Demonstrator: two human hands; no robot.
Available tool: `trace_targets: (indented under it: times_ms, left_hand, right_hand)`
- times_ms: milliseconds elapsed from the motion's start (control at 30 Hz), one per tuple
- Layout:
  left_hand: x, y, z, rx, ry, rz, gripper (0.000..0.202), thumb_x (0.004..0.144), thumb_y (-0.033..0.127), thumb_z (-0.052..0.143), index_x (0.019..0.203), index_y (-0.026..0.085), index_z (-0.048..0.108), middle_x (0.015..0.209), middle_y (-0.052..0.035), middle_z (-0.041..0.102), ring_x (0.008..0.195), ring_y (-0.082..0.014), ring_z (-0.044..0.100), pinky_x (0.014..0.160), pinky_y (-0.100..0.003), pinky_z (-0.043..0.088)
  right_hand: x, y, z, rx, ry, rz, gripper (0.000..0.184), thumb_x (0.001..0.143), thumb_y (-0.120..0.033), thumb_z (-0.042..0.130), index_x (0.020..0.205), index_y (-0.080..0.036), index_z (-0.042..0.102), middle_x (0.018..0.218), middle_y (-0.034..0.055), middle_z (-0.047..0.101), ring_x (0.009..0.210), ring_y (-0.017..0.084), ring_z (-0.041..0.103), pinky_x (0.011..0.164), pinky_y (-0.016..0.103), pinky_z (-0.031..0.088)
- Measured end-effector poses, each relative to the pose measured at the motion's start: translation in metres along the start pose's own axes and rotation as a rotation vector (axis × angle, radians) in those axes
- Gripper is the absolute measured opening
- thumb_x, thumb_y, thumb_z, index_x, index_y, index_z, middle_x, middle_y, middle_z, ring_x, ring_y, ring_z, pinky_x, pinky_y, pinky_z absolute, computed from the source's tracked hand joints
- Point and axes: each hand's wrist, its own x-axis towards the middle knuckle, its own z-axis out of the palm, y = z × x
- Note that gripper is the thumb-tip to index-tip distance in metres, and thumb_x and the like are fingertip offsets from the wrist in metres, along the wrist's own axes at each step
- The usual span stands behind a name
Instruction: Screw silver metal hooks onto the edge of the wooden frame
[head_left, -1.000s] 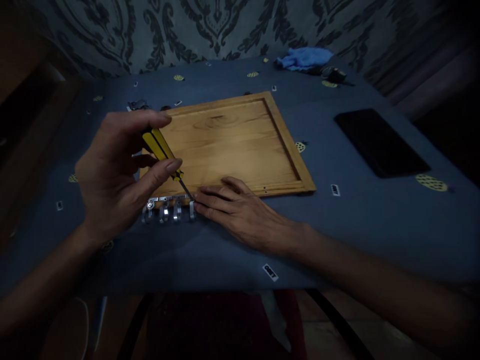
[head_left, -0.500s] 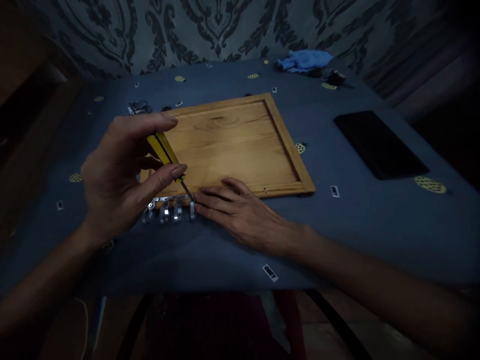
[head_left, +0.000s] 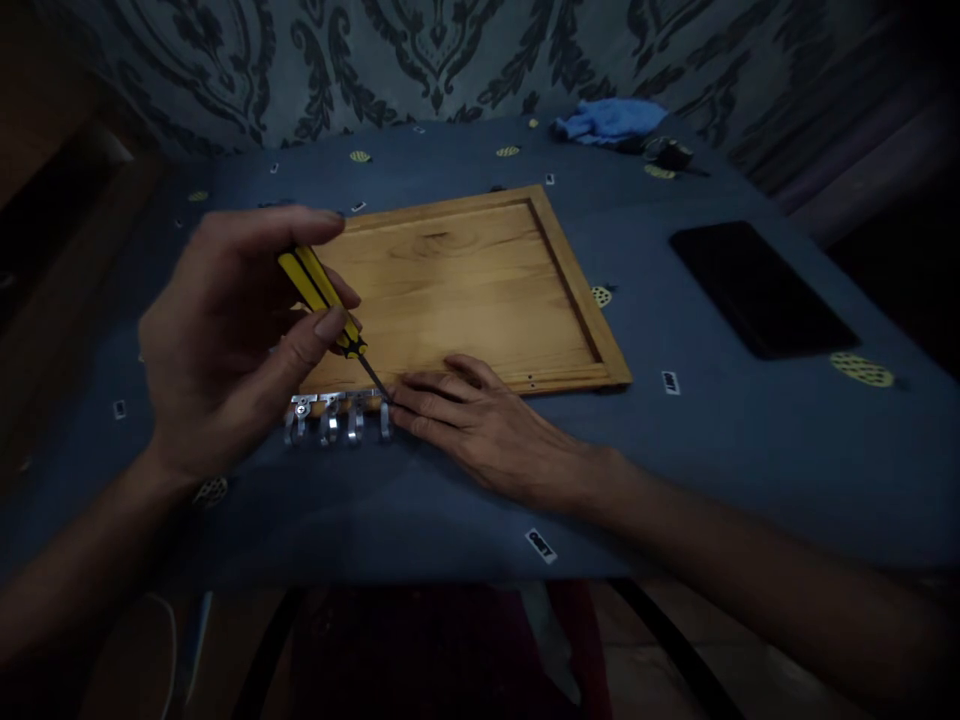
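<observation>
My left hand is closed on a yellow-and-black screwdriver. The tool's thin tip comes down at the right end of a metal hook rail. That rail lies along the near edge of a framed wooden board and carries several curved hooks. My right hand rests flat on the blue tablecloth, fingers stretched out and held together. Its fingertips touch the rail's right end and the board's near edge, right beside the screwdriver tip.
A black phone lies to the right on the blue table. A blue cloth and a small dark object sit at the far edge. Patterned fabric hangs behind. The table's front edge is close to my body.
My left hand has shifted slightly left and turned around the screwdriver handle, with the thumb now higher on it. The tip stays at the rail. My right hand has not moved.
</observation>
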Motion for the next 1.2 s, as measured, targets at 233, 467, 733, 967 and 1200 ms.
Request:
trace_targets:
  times_ms: [233, 467, 733, 967, 1200]
  left_hand:
    - [-0.001, 0.006, 0.002, 0.047, 0.011, -0.001, 0.059, 0.087, 0.008, 0.072, 0.137, 0.037, 0.059, 0.122, 0.0002, 0.062, 0.094, -0.0141, 0.073, 0.066, -0.026, 0.07]
    - [-0.002, 0.006, 0.003, 0.037, -0.013, 0.041, 0.061, 0.085, 0.006, 0.075, 0.138, 0.032, 0.059, 0.123, -0.001, 0.066, 0.093, -0.0149, 0.074, 0.069, -0.024, 0.069]
    - [-0.003, -0.006, 0.001, 0.058, -0.034, 0.131, 0.07, 0.078, 0.008, 0.082, 0.139, 0.035, 0.06, 0.124, -0.0009, 0.069, 0.09, -0.017, 0.076, 0.071, -0.024, 0.068]
    - [-0.003, -0.009, -0.002, 0.078, -0.023, 0.136, 0.068, 0.078, 0.023, 0.087, 0.14, 0.03, 0.061, 0.119, -0.0033, 0.069, 0.093, -0.0181, 0.072, 0.062, -0.024, 0.065]
    - [-0.004, 0.001, 0.0, 0.074, 0.026, 0.071, 0.058, 0.077, 0.02, 0.087, 0.131, 0.031, 0.068, 0.11, -0.001, 0.073, 0.088, -0.017, 0.071, 0.058, -0.024, 0.064]
  right_hand:
    - [0.001, 0.001, 0.001, -0.011, 0.016, -0.005, 0.04, 0.106, -0.013, 0.041, 0.144, -0.012, 0.052, 0.148, 0.012, 0.06, 0.139, 0.027, 0.052, 0.112, 0.054, 0.038]
    - [0.0, 0.0, 0.001, -0.013, -0.004, 0.011, 0.042, 0.104, -0.013, 0.044, 0.146, -0.014, 0.052, 0.151, 0.0114, 0.058, 0.14, 0.027, 0.051, 0.114, 0.054, 0.037]
    - [0.002, -0.001, -0.001, -0.024, 0.0, 0.012, 0.04, 0.106, -0.015, 0.043, 0.144, -0.014, 0.054, 0.149, 0.0105, 0.06, 0.14, 0.027, 0.052, 0.114, 0.053, 0.038]
    - [0.0, 0.0, 0.0, -0.004, -0.016, 0.015, 0.041, 0.106, -0.014, 0.042, 0.145, -0.013, 0.052, 0.152, 0.0118, 0.057, 0.142, 0.027, 0.05, 0.115, 0.055, 0.037]
    - [-0.001, 0.0, 0.002, 0.005, -0.018, 0.022, 0.042, 0.105, -0.014, 0.042, 0.147, -0.016, 0.051, 0.151, 0.0116, 0.058, 0.143, 0.026, 0.049, 0.116, 0.056, 0.036]
